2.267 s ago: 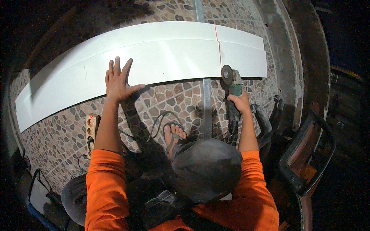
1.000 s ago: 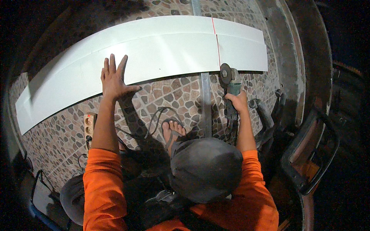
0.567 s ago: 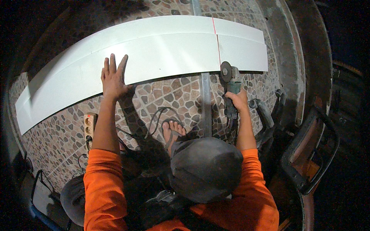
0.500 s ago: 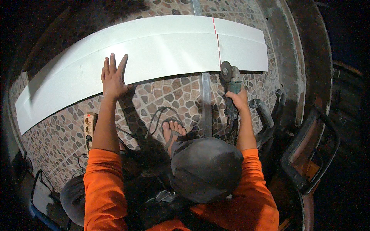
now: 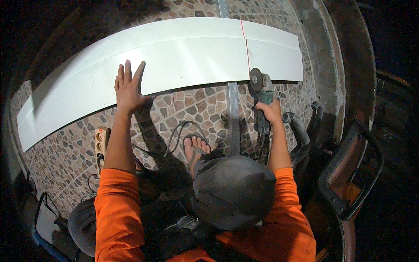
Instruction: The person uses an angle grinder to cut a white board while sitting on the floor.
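A long white panel (image 5: 192, 61) lies across the floor in front of me, with a red line (image 5: 248, 56) running over it towards its right end. My left hand (image 5: 128, 89) rests flat on the panel's near edge, fingers spread. In my right hand (image 5: 271, 111) is an angle grinder (image 5: 265, 96), gripped round its body. The grinder's dark cutting disc (image 5: 256, 79) stands upright at the panel's near edge, close to the lower end of the red line. Whether the disc touches the panel I cannot tell.
A metal bar (image 5: 234, 113) runs under the panel. Left of my left forearm lies a power strip (image 5: 101, 142); a dark cable (image 5: 172, 135) loops near my sandalled foot (image 5: 196, 148). At right stand dark metal tubing (image 5: 299, 129) and a chair-like frame (image 5: 349, 174). The floor (image 5: 174, 107) is stone-patterned.
The grinder has shifted very slightly up, towards the panel. My left hand and the panel hold almost the same place.
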